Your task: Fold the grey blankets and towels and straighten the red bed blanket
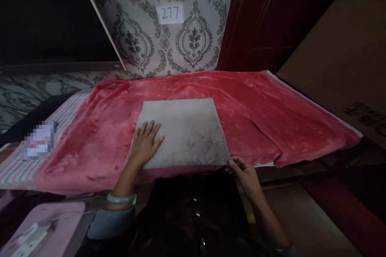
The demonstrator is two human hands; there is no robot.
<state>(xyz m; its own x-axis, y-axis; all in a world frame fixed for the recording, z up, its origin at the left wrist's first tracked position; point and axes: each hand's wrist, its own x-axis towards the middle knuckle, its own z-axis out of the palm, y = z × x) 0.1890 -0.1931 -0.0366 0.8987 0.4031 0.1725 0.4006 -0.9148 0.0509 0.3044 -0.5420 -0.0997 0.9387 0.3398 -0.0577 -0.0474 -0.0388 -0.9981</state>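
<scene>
A greyish-white rectangular sheet (181,128), soft-looking and darker toward its near right part, lies flat on a red plush blanket (99,140). My left hand (146,142) rests palm down on the sheet's left side, its fingers spread. At the near right corner, my right hand (243,172) pinches the sheet's edge between thumb and fingertips. The other fingers of that hand are curled below the corner.
A striped cloth (70,108) shows at the blanket's left end, with a blurred packet (40,140) on it. A dark screen (54,16) stands back left. A cardboard box (340,56) is at right. A power strip (30,241) lies on a pink stool (68,217).
</scene>
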